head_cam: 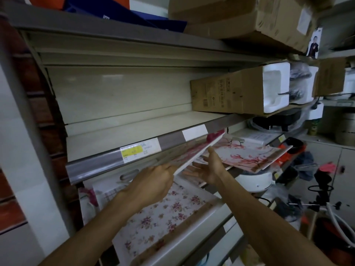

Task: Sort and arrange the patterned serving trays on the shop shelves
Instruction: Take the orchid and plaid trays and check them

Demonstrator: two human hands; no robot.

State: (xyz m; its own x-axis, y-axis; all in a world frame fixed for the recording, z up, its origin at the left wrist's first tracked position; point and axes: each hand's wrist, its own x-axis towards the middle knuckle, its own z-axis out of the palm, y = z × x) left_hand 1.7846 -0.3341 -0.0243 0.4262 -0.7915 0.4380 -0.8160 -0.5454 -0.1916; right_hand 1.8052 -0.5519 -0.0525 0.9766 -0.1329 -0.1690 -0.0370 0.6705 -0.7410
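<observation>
Left hand (153, 181) pinches thin glossy pink-patterned tray (194, 152); right hand (213, 167) steadies it

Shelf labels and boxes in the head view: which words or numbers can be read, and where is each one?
None can be read with certainty.
Yellow price tag on the shelf rail: print too blurred.
White tag on the rail: shows no print.
Cardboard box: printed characters, too small.
Box sticker on the top shelf: blurred.
Blue item: white mark, partly hidden.

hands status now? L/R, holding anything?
Left hand: closed on the near edge of the tilted pink-patterned tray.
Right hand: open, flat against that tray's underside.
</observation>
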